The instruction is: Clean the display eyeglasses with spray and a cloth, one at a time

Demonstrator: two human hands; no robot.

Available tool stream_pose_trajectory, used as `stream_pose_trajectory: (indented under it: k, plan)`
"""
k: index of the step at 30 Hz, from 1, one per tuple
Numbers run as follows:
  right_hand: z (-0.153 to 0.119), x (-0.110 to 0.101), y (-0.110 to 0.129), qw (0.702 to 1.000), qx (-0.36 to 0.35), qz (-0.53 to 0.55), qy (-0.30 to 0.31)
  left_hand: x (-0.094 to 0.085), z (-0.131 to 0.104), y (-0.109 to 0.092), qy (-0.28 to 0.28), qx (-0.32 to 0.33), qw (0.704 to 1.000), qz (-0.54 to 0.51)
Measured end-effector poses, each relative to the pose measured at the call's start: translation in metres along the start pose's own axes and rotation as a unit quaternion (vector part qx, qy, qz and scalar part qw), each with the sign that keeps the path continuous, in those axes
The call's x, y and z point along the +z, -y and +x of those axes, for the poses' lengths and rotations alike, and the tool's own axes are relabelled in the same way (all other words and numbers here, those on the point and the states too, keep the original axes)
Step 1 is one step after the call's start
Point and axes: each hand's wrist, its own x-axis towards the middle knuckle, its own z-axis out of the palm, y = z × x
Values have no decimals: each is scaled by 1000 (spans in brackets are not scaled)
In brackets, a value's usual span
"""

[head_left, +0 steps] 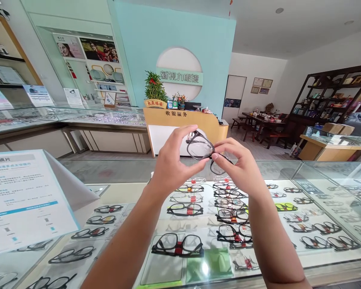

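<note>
One tall printed card leads us off at far left, standing on the glass display case, with rows of spectacle frames under the glass beside it. Behind, a long glass counter runs along the wall, posters up above. Moving right, and here's the left hand: thumb and index finger parted in a wide C, gripping the dark-rimmed glasses at the rim, index at the upper edge, thumb below near the bridge. Those glasses are up in the air over the case, tilted, sloping down to the right! Beneath them, a big black frame with a red tag lies beside a green square. Beyond, a wooden-topped reception desk carries a leafy plant, with a round white sign on the turquoise wall. And the right hand, fingers nearly closed, has thumb and index pinched by the bridge, the lower lens hanging below. Farther right, more frames in the case, a dark table behind, then tall dark shelves and cardboard boxes on another counter.
</note>
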Motion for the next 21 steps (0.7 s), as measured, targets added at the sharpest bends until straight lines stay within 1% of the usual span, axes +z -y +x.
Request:
stream_pose_trajectory:
  k: [7,11,15,17,18,19,21]
  plan:
    - [1,-6,-4,996,47,66,40,0,-2,4,34,-69,993,-92]
    - [2,-6,-5,992,63,91,61,-1,-1,5,53,-92,980,-166]
    - [3,-5,-6,982,74,138,108,0,0,8,76,-110,962,-239]
    - [3,-3,-8,979,77,151,109,1,0,8,86,-115,957,-250]
    - [3,-2,-9,981,74,149,98,2,-1,6,80,-113,961,-240]
    - [3,-1,-10,985,67,139,78,3,-1,3,59,-111,968,-216]
    - [3,1,-11,994,49,94,21,4,-3,-7,-22,-103,986,-126]
